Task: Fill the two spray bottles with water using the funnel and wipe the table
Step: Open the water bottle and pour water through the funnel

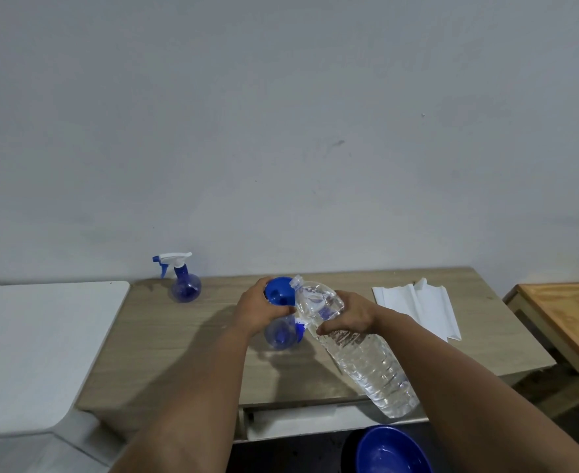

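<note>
A round blue spray bottle (282, 333) stands mid-table with a blue funnel (280, 291) set in its neck. My left hand (258, 308) grips the funnel and bottle neck. My right hand (349, 315) holds a large clear water bottle (366, 356), tilted with its open mouth over the funnel. A second blue spray bottle (185, 285) with its white trigger head on stands at the table's back left. Folded white paper towels (417, 303) lie at the back right.
The wooden table (186, 353) backs onto a plain wall. A white surface (35, 343) adjoins it on the left, and an orange-brown table (567, 315) stands to the right. A blue bowl (392, 450) sits below the table's front edge.
</note>
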